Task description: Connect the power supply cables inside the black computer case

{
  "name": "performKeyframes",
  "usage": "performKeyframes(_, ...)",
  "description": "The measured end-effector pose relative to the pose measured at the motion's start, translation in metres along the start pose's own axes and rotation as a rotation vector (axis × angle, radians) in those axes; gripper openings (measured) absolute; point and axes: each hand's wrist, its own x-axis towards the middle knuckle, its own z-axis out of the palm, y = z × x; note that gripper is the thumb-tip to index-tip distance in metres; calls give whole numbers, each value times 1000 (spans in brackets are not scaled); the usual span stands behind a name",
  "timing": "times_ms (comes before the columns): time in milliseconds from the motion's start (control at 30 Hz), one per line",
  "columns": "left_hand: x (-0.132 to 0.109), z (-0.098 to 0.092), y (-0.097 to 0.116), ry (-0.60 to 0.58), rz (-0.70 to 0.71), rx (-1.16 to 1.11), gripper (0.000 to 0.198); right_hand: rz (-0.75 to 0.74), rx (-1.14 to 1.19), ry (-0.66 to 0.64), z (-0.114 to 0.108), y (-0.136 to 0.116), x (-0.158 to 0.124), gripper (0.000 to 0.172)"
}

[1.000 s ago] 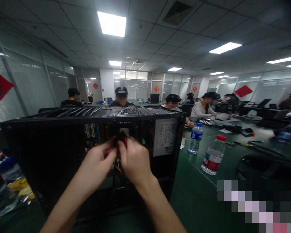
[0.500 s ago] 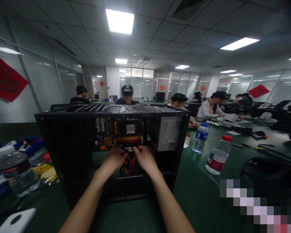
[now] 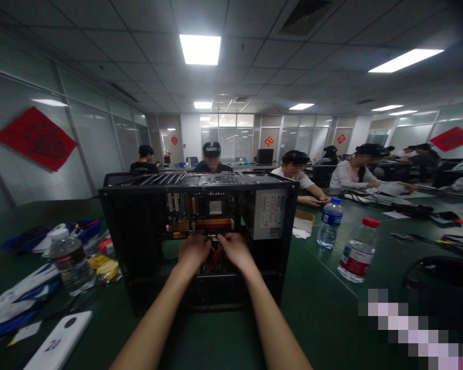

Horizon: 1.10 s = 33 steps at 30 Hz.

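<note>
An open black computer case stands on the table in front of me, its inside facing me. Both my hands reach into it, just below the motherboard. My left hand has its fingers pinched together at the lower edge of the board; what they hold is hidden. Close beside it, my right hand is closed on a red cable, one of several wires running down between the hands. A memory module shows just above the fingertips. The power supply sits at the upper right of the case.
A water bottle, blue-and-white gloves and a white phone-like slab lie left. To the right stand a blue-capped bottle, a red-capped bottle and a small carton. Several people sit beyond the case.
The view has turned slightly left, so the case and bottles appear further right. Both hands stay together at the board's lower edge, with little visible change in their grip.
</note>
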Motion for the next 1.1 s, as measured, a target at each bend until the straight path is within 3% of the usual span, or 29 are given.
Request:
performKeyframes(600,-1,3,5,97,-15,42,38,99,31,-109,5,-1,0,30)
performKeyframes(900,6,6,-6,6,-40,-82,39,370,223,-197,7,-9,-2,27)
performKeyframes(1100,2,7,-13,-66,-24,-159,34,584,363,-184,6,-19,-2,20)
